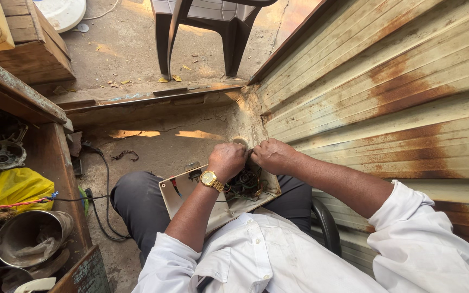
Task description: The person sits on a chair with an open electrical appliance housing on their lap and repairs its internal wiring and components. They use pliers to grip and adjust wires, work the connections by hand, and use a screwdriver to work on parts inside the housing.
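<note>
Cream plastic casing (191, 198) lies open on the seated person's lap, with a tangle of dark wires (245, 183) inside it. Left hand (227, 160), wearing a gold watch (210, 179), is closed over the wires at the casing's far edge. Right hand (271, 155) is closed just beside it, fingertips pinched; what they pinch is hidden. Both hands meet above the casing's far corner. A rusted corrugated metal sheet (386, 81) stands right of the casing; a steel pot (31, 233) and a yellow bag (12, 187) sit well to its left. Recommendation: keep the casing level on the knees, and work one wire at a time
</note>
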